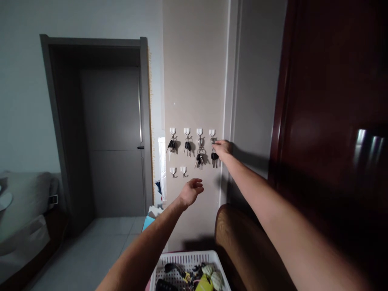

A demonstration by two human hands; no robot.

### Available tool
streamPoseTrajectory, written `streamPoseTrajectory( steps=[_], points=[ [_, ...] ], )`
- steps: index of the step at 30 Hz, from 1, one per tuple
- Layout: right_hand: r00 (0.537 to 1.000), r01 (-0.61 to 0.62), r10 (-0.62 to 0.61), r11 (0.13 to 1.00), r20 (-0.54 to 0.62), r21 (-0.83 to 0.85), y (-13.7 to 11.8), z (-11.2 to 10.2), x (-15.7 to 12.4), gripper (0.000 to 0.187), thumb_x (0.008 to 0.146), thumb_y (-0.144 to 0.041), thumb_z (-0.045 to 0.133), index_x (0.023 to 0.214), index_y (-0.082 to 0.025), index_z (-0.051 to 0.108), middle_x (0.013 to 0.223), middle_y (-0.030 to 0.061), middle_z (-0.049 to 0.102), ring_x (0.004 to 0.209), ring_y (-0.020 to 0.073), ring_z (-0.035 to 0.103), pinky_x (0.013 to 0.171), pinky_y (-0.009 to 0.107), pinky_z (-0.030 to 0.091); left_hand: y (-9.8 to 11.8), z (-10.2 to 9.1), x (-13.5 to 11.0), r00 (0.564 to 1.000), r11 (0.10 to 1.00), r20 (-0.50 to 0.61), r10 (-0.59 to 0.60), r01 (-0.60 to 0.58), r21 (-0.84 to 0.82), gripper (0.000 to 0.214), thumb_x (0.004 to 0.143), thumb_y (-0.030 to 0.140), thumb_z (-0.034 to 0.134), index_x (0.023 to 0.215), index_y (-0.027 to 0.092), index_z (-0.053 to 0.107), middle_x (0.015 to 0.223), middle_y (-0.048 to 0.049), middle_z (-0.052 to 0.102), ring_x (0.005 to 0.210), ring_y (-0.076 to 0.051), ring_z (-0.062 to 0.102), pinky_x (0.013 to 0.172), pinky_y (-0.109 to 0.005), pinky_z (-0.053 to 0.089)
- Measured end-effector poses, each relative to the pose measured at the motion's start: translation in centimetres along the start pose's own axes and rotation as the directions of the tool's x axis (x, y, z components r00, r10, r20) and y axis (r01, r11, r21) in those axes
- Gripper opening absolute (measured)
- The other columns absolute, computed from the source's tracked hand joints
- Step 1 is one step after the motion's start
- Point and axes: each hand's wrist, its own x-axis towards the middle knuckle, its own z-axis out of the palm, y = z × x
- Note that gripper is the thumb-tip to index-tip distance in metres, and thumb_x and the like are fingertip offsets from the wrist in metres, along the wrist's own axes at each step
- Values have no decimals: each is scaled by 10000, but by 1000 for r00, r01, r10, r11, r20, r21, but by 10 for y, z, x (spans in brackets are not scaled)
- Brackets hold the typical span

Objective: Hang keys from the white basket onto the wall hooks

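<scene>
My right hand (222,149) is closed in a pinch at the metal clip of the rightmost key bunch (215,159), just under its white wall hook (212,132). To the left, a key bunch with a metal clip (199,158) hangs from its own hook. Beyond it are two more bunches of black-headed keys, one near the middle (187,146) and one at the far left (172,145). My left hand (191,191) is held in front of the wall below the hooks, fingers loosely bent and apart, holding nothing. Two lower white hooks (178,171) carry no keys.
A white plastic basket (188,256) with several small items stands at the bottom. Right of it is a brown wooden curved panel (235,230). A grey door (113,141) is at the left, a dark red door (330,101) at the right, a cushion (27,202) far left.
</scene>
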Motion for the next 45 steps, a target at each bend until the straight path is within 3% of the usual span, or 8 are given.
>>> streamPoseTrajectory(
  steps=[6, 10, 15, 21, 30, 35, 40, 45],
  points=[
    [983, 184, -179, 957, 47, -223, 25, -16, -29, 185, 545, -155, 472, 710, -139, 554, 697, 24, 574, 605, 99, 510, 539, 190, 383, -64, -23, -34, 993, 996, -68, -92, 92, 0, 307, 592, 136, 463, 899, 132, 475, 881, -78, 532, 748, -119, 486, 635, -236, 367],
    [916, 283, -156, 905, 370, -319, 68, -31, -104, 209, 568, -169, 439, 745, -153, 550, 672, 14, 564, 574, 97, 490, 524, 201, 373, -127, -40, -73, 959, 962, -146, -244, 258, 89, 300, 599, 105, 433, 895, 91, 476, 844, -90, 548, 732, -115, 502, 642, -230, 381],
    [534, 408, 26, 868, 845, -284, 114, -51, -215, 159, 572, -191, 462, 692, -158, 561, 640, 6, 566, 572, 92, 485, 531, 187, 358, -165, -50, -112, 970, 879, -79, -231, 242, 411, 303, 601, 124, 429, 898, 114, 487, 833, -60, 562, 742, -116, 505, 682, -220, 378],
    [131, 682, 81, 716, 988, -150, 124, -58, -264, 198, 555, -231, 498, 738, -195, 564, 737, 7, 570, 665, 121, 492, 556, 195, 336, -161, -42, -135, 974, 607, 168, -152, -42, 794, 318, 584, 185, 461, 900, 194, 503, 892, -20, 547, 832, -152, 471, 756, -260, 339],
    [56, 805, 22, 591, 998, -58, 141, -59, -277, 230, 533, -221, 519, 759, -187, 551, 753, 31, 527, 755, 155, 449, 645, 227, 339, -164, -34, -138, 948, 344, 249, -198, -171, 923, 334, 599, 188, 445, 927, 244, 478, 968, -22, 510, 925, -193, 409, 816, -354, 263],
    [46, 792, -37, 610, 998, -14, 136, -60, -281, 326, 578, -271, 494, 895, -196, 513, 872, 46, 494, 805, 166, 428, 690, 265, 333, -163, -35, -136, 984, 400, 125, -125, -65, 914, 329, 634, 215, 426, 962, 234, 446, 970, -19, 499, 899, -155, 428, 787, -271, 309],
    [-100, 815, -67, 567, 993, 120, 129, -63, -289, 400, 589, -256, 498, 985, -215, 459, 924, 65, 456, 857, 191, 397, 717, 323, 305, -160, -37, -133, 995, 476, 62, -74, -20, 879, 358, 596, 171, 458, 953, 196, 456, 959, -29, 497, 872, -146, 439, 757, -230, 335],
    [-13, 818, 22, 576, 1000, -2, 129, -59, -287, 214, 630, -272, 457, 811, -179, 521, 805, 60, 514, 757, 175, 454, 655, 284, 323, -156, -43, -138, 972, 571, 181, -150, -65, 818, 286, 587, 145, 450, 855, 208, 526, 857, -5, 541, 792, -128, 474, 708, -201, 356]
  ],
)
